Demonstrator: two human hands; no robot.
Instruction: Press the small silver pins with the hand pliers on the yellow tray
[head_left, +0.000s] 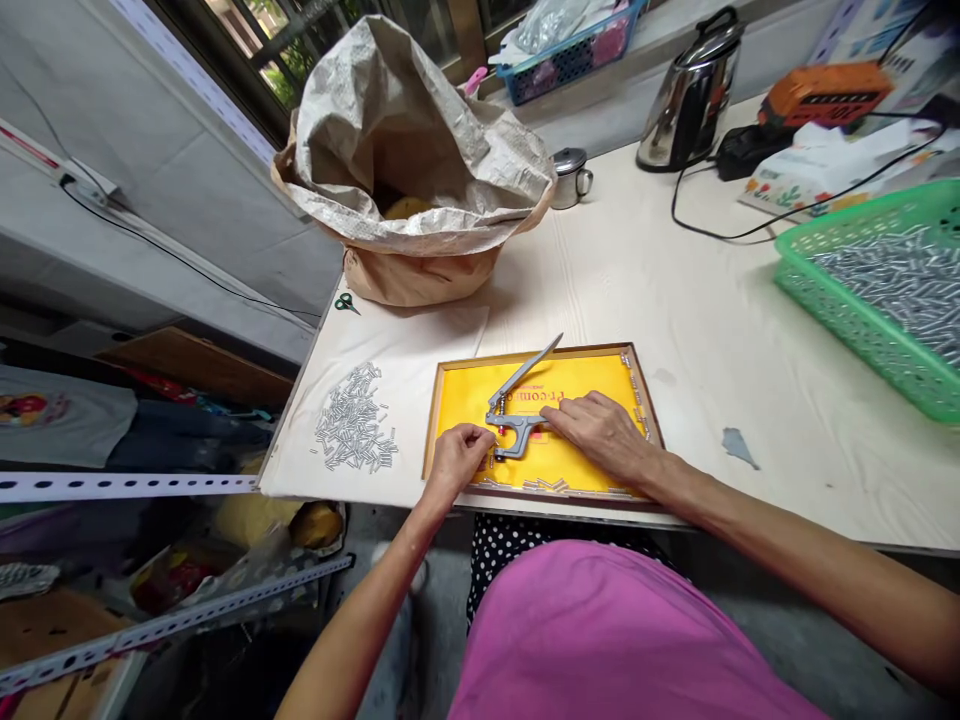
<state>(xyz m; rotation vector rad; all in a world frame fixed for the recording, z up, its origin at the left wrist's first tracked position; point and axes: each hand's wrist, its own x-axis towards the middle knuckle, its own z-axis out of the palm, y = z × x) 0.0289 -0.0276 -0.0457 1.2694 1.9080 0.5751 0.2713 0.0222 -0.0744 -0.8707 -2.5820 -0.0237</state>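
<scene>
Working at a pale tabletop [645, 270] near a barred window [281, 75]. Over a yellow-lined tray [600, 372], gripping with the right hand [600, 430] the covered end of a grey hand press [522, 438], with a left-to-right long axis and a lever [529, 367] slanting away, rightward. Pinching the left hand [456, 460] closed beside its mouth; too covered to tell whether around anything. Cut off at right, a green basket [847, 330].

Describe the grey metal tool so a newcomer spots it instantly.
On the pale table, find the shallow yellow-bottomed tray. Between the left hand and right hand sits the tool. Unlike the short metal pieces along the tray's edges, it is far larger, with a slanting lever.
</scene>
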